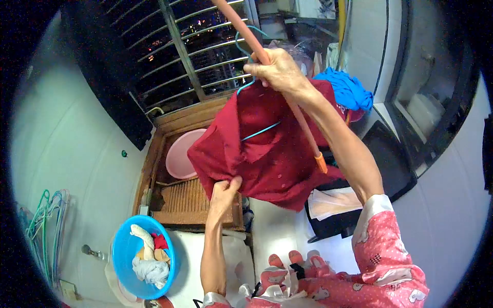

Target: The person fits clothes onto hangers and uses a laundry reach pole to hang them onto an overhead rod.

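A dark red garment (269, 172) hangs in front of me on a thin light-blue hanger (261, 132), whose hook rises above the cloth. My right hand (280, 69) is closed around a long orange-pink pole (246, 35) near the hanger's neck; the fingers seem to grip both, though the palm side is hidden. The pole slants down across the garment and ends in an orange tip. Lower down, my left hand (225, 194) pinches the garment's near edge between thumb and fingers. Part of the hanger is covered by the cloth.
A blue basin (119, 251) with several pieces of clothing stands at lower left. Behind it is a brown sink with a ribbed washboard (179, 203) and a pink basin (179, 154). Hangers (45, 226) hang on the left wall. Bright blue cloth (349, 90) lies at right, near a barred window.
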Tool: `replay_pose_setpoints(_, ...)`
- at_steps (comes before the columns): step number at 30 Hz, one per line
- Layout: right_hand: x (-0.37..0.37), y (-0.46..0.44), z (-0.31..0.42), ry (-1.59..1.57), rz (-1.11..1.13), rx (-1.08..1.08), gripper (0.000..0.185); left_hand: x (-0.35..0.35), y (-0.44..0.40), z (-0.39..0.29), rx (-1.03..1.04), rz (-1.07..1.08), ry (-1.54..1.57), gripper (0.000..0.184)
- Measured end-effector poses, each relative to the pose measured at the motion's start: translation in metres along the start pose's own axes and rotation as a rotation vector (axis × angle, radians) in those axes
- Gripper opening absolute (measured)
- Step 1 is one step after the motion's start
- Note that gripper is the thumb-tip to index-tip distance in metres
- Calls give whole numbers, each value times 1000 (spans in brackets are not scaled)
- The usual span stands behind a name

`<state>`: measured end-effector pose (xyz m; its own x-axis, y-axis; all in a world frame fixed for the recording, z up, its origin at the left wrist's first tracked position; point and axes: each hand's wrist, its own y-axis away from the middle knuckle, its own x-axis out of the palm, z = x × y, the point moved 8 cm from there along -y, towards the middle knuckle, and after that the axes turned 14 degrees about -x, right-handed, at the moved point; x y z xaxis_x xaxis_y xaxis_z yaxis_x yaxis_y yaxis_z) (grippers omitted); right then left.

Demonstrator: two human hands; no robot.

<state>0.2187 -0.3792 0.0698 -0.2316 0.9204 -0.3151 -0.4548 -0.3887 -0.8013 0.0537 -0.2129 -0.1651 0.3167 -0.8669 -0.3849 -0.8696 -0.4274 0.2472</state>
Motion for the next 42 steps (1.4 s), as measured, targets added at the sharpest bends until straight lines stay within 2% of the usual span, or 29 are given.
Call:
replay_pose_setpoints(1, -5, 0, 1, 31, 0, 8, 21, -3, -16, 23, 55, -19, -186, 49)
replay_pose_setpoints(4, -12, 3, 5, 34, 20, 22, 19, -29, 33, -8, 320, -315, -851, 41)
replay_pose_setpoints(6, -15, 9, 4, 15, 37, -20, 18, -54, 66, -40, 217, -368, -812, 30)
replay_pose_setpoints(8, -9, 15, 3, -33, 43, 0, 19, -71, 92, -83, 440, -479, -511, 23)
replay_pose_setpoints(10, 2, 17, 0, -136, 51, 13, 20, -64, 114, -145, 881, -710, -449, 25)
replay_pose_setpoints(12, 10, 19, 5, -180, 84, 28, 20, -57, 97, -172, 1013, -819, -596, 29)
replay_pose_setpoints(14, 13, 21, 10, -199, 80, 33, 20, -55, 60, -178, 857, -516, -527, 26)
replay_pose_setpoints(18, 9, 19, 9, -149, 57, 29, 20, -58, 28, -162, 612, -307, -386, 23)
replay_pose_setpoints(22, 15, 17, 4, -185, 12, -19, 21, -61, 42, -155, 809, -520, -316, 21)
replay_pose_setpoints(23, 14, 17, 3, -176, 0, -23, 19, -64, 37, -144, 704, -582, -415, 17)
replay_pose_setpoints(26, 10, 17, -2, -148, -21, -4, 18, -67, 49, -131, 798, -623, -299, 15)
replay_pose_setpoints(27, 10, 18, -2, -139, -12, 3, 18, -66, 49, -128, 757, -594, -322, 14)
replay_pose_setpoints(31, 8, 18, -6, -132, -3, 86, 17, -67, 49, -114, 812, -462, -205, 20)
replay_pose_setpoints(34, 10, 18, -2, -192, 0, 66, 17, -66, 51, -104, 862, -533, -264, 28)
replay_pose_setpoints(40, 16, 15, -5, -191, 4, 80, 19, -74, 52, -53, 710, -608, -183, 32)
replay_pose_setpoints(41, 19, 15, -7, -188, 17, 86, 20, -75, 43, -38, 636, -565, -126, 32)
replay_pose_setpoints(42, 24, 16, -9, -194, 40, 65, 20, -73, 44, -32, 662, -553, -109, 33)
